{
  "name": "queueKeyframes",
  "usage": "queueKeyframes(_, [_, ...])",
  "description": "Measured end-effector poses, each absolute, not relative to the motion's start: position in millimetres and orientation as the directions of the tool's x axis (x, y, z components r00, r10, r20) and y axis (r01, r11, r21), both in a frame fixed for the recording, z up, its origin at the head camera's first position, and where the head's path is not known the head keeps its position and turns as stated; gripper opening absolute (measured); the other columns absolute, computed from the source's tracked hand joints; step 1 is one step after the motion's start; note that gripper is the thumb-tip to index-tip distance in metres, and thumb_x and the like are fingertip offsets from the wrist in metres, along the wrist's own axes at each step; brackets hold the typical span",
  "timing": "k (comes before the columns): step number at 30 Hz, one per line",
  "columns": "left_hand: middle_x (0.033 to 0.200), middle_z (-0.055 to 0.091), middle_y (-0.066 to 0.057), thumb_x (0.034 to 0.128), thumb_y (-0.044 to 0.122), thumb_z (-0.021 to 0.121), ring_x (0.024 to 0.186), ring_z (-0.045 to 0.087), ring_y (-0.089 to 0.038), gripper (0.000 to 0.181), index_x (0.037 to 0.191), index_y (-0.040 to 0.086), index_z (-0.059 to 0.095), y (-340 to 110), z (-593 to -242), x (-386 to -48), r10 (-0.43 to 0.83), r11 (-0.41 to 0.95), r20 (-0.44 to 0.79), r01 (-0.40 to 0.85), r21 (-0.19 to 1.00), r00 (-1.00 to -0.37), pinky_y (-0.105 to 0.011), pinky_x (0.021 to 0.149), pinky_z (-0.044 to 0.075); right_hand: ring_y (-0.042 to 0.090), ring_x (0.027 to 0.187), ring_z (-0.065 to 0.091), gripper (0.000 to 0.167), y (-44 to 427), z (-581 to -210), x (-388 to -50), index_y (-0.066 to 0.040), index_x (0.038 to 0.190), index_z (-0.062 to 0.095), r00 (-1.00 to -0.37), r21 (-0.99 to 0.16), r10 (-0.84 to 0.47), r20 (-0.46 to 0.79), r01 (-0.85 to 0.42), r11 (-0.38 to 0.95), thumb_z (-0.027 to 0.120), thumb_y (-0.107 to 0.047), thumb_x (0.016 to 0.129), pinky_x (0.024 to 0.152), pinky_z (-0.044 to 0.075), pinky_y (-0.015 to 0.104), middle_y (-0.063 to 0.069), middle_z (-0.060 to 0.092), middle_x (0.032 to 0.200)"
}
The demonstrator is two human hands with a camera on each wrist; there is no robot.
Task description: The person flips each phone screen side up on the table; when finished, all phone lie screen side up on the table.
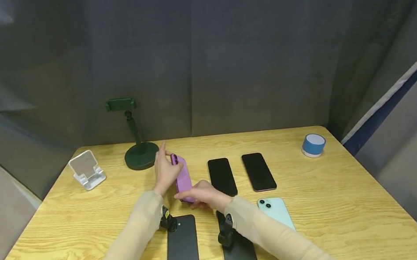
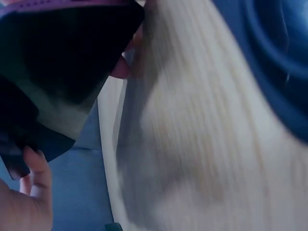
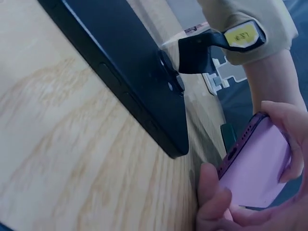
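Note:
Near the middle of the wooden table, both hands hold a purple smartphone (image 1: 184, 178) tilted up off the surface. My left hand (image 1: 164, 170) grips its upper end by the camera, thumb on the back. My right hand (image 1: 203, 192) pinches the lower end. In the left wrist view the phone's dark screen (image 2: 62, 53) faces the camera; in the right wrist view its purple back (image 3: 257, 166) and port edge show. A black phone (image 1: 182, 253) lies back up below my left wrist. Another dark phone (image 1: 239, 252) lies partly hidden under my right wrist.
Two phones, a left one (image 1: 222, 177) and a right one (image 1: 259, 171), lie with black screens up. A mint phone (image 1: 277, 212) is partly covered by the right sleeve. Behind stand a dark green phone stand (image 1: 135, 133), a white folding stand (image 1: 88, 170) and a blue-and-white round object (image 1: 313, 145).

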State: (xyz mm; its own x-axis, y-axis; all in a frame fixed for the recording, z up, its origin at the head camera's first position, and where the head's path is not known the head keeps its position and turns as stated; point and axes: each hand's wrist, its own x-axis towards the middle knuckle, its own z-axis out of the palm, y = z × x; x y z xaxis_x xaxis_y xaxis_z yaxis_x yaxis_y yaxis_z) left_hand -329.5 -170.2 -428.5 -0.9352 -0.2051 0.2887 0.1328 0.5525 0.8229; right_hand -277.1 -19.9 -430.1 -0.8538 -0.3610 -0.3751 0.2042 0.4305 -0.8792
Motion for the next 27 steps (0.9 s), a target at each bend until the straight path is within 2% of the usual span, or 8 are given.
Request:
queueKeyframes(4, [0.119, 0.058, -0.023, 0.0804, 0.008, 0.064, 0.091, 0.060, -0.029, 0.065, 0.140, -0.002, 0.042, -169, -429, -325, -0.204, 0.496, 0.214, 0.088, 0.864, -0.955, -0.032, 0.079, 0.051, 0.014, 0.063, 0.066, 0.034, -17, -431, -279, -0.013, 0.070, 0.062, -0.831, -0.893, -0.401, -0.386, 0.229, 0.386, 0.080, -0.042, 0.073, 0.049, 0.043, 0.020, -0.006, 0.051, 0.056])
queueKeyframes(6, [0.123, 0.058, -0.023, 0.0851, 0.012, 0.062, 0.087, 0.063, -0.029, 0.052, 0.134, -0.001, 0.050, -170, -430, -323, -0.168, 0.472, 0.171, 0.073, 0.879, -0.971, -0.028, 0.070, 0.052, 0.014, 0.063, 0.065, 0.034, -17, -432, -280, -0.011, 0.079, 0.066, -0.827, -0.897, -0.406, -0.390, 0.242, 0.370, 0.080, -0.041, 0.073, 0.052, 0.047, 0.020, -0.003, 0.060, 0.066])
queueKeyframes(8, [0.124, 0.058, -0.021, 0.0900, 0.017, 0.059, 0.098, 0.062, -0.031, 0.044, 0.132, 0.002, 0.054, -173, -431, -322, -0.121, 0.447, 0.146, 0.078, 0.891, -0.982, -0.028, 0.075, 0.053, 0.013, 0.063, 0.065, 0.036, -17, -432, -280, -0.008, 0.085, 0.068, -0.825, -0.898, -0.408, -0.391, 0.246, 0.364, 0.079, -0.040, 0.074, 0.054, 0.050, 0.021, 0.001, 0.064, 0.074])
queueKeyframes(13, [0.130, 0.052, -0.024, 0.1019, 0.033, 0.045, 0.106, 0.060, -0.033, 0.050, 0.144, 0.006, 0.041, -181, -433, -324, 0.035, 0.272, 0.035, 0.044, 0.961, -0.999, -0.032, 0.080, 0.054, 0.012, 0.063, 0.064, 0.044, -14, -430, -281, -0.003, 0.102, 0.066, -0.818, -0.902, -0.418, -0.395, 0.259, 0.346, 0.077, -0.037, 0.077, 0.057, 0.051, 0.020, 0.005, 0.068, 0.087])
queueKeyframes(16, [0.139, 0.044, -0.026, 0.1041, 0.044, 0.031, 0.115, 0.056, -0.039, 0.057, 0.150, 0.009, 0.029, -185, -433, -327, 0.154, 0.146, -0.038, -0.015, 0.989, -0.987, -0.041, 0.090, 0.052, 0.011, 0.065, 0.064, 0.046, -11, -429, -281, -0.001, 0.106, 0.063, -0.811, -0.902, -0.428, -0.400, 0.266, 0.340, 0.075, -0.035, 0.079, 0.057, 0.050, 0.020, 0.006, 0.068, 0.089])
queueKeyframes(19, [0.148, 0.031, -0.027, 0.1047, 0.046, 0.022, 0.127, 0.046, -0.046, 0.059, 0.153, 0.011, 0.019, -189, -435, -329, 0.250, 0.070, -0.065, -0.049, 0.996, -0.966, -0.049, 0.099, 0.046, 0.012, 0.066, 0.064, 0.046, -10, -429, -282, 0.001, 0.109, 0.061, -0.802, -0.906, -0.446, -0.398, 0.269, 0.326, 0.074, -0.033, 0.081, 0.057, 0.050, 0.019, 0.006, 0.068, 0.089])
queueKeyframes(22, [0.148, 0.027, -0.031, 0.1045, 0.046, 0.022, 0.127, 0.043, -0.052, 0.059, 0.152, 0.011, 0.012, -192, -439, -331, 0.307, 0.013, -0.056, -0.054, 0.998, -0.950, -0.052, 0.100, 0.044, 0.012, 0.068, 0.065, 0.046, -10, -431, -283, 0.003, 0.112, 0.058, -0.793, -0.913, -0.468, -0.390, 0.266, 0.310, 0.072, -0.030, 0.083, 0.057, 0.050, 0.019, 0.006, 0.066, 0.090])
queueKeyframes(27, [0.138, 0.032, -0.039, 0.1008, 0.052, 0.033, 0.107, 0.060, -0.048, 0.070, 0.149, 0.007, 0.011, -195, -446, -333, 0.359, -0.066, 0.053, 0.032, 0.997, -0.932, -0.049, 0.088, 0.053, 0.014, 0.072, 0.067, 0.050, -10, -434, -283, 0.004, 0.118, 0.051, -0.789, -0.921, -0.491, -0.370, 0.244, 0.303, 0.070, -0.029, 0.085, 0.058, 0.050, 0.020, 0.008, 0.065, 0.094])
